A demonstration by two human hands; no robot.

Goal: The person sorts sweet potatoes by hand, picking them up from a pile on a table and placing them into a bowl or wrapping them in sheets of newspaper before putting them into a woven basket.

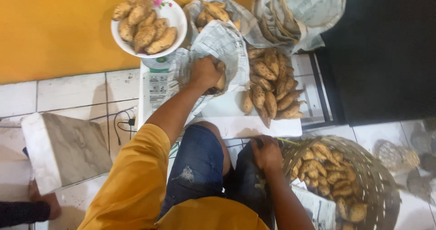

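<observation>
Sitting close, the person's right hand (pixel 267 152) is curling shut at the woven basket's (pixel 377 175) rim, while the left hand (pixel 206 73) is gripping a sweet potato (pixel 221 81) over the newspaper (pixel 218 41) at the white board's (pixel 254 123) back edge.

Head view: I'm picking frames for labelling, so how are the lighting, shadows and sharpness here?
Head view: even indoor light, no harsh glare; the white bowl of sweet potatoes throws a soft shadow on the orange wall; the black area at upper right shows no detail; the left hand on the newspaper and the right hand by the basket look slightly soft; lower-right corner is blurred.
</observation>
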